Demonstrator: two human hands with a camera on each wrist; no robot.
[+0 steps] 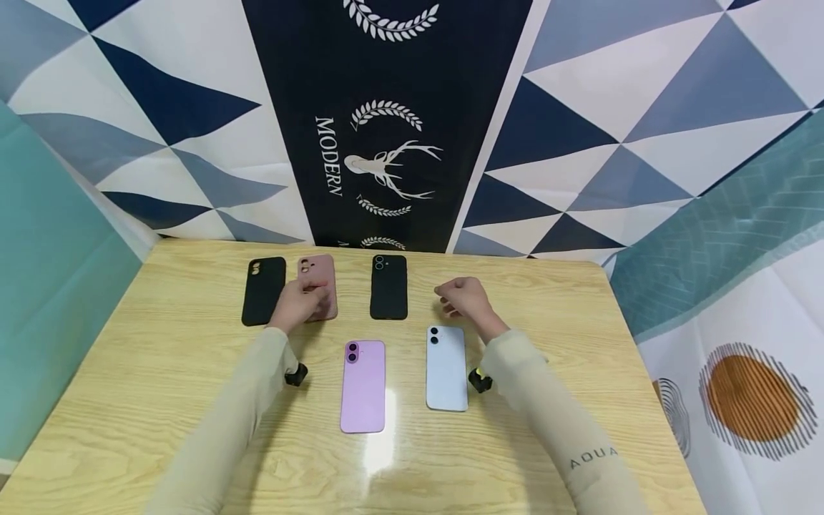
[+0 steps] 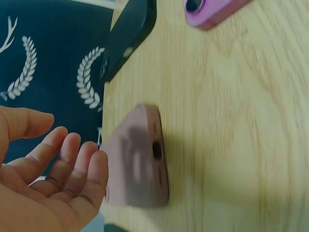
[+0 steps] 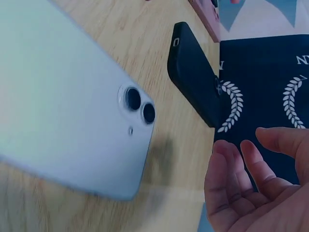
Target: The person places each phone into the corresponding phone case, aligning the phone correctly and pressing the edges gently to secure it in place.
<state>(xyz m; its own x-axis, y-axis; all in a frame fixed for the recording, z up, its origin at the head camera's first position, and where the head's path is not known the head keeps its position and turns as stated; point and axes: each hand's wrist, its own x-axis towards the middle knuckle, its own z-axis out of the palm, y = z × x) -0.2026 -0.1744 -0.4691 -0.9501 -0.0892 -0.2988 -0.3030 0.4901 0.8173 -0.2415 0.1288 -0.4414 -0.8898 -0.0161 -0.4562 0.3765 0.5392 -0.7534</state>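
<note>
In the head view my left hand [image 1: 300,304] hovers over the pink phone case [image 1: 328,275], holding nothing. Its fingers are loosely bent and apart from the case [image 2: 140,164] in the left wrist view. A black phone case [image 1: 262,293] lies just left of it. My right hand [image 1: 468,297], also holding nothing, hangs above the table beyond the light blue phone [image 1: 446,372]. Its thumb and fingers [image 3: 219,179] are apart in the right wrist view. Between the hands lies a black case-shaped item [image 1: 389,290]; I cannot tell whether a phone is inside.
A purple phone [image 1: 363,390] lies on the wooden table [image 1: 309,458], left of the light blue phone, camera side up. A patterned cloth [image 1: 399,86] hangs behind the table's far edge, close to the cases. Each wrist carries a small black device.
</note>
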